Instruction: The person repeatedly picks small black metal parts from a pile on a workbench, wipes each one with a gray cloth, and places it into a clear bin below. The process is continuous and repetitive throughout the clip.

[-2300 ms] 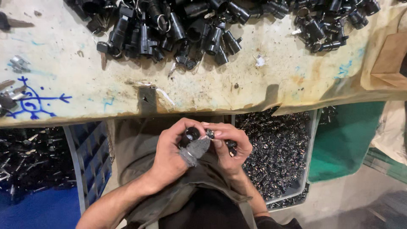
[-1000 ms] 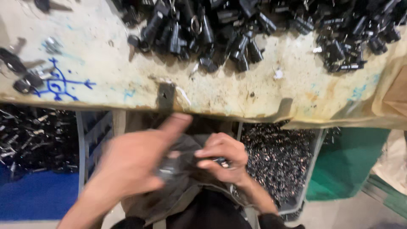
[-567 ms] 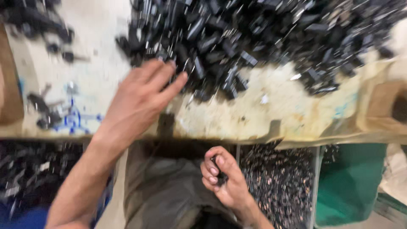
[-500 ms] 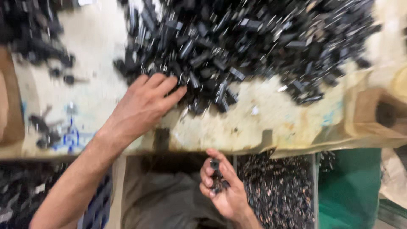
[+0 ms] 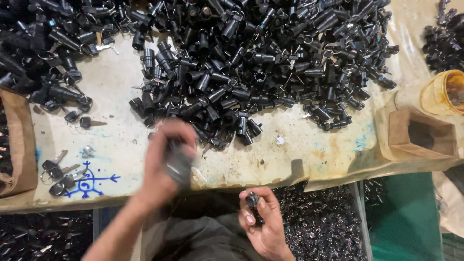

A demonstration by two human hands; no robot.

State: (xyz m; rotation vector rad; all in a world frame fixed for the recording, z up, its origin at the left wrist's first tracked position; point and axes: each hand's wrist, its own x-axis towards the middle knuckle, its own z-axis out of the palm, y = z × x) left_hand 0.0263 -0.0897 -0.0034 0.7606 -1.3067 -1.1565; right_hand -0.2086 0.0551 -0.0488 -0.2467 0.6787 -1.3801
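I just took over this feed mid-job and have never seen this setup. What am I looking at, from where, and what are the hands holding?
There is no machine here: one camera worn on a person's head looks down at their two bare hands. A worn, stained table carries a big pile of small black cylindrical parts, with a few keys near a blue doodle. The left hand, blurred by motion, is over the table edge with a dark part in its grip. The right hand, lower down near the lap, pinches a small black part. Under the table sits a bin of small dark pieces.
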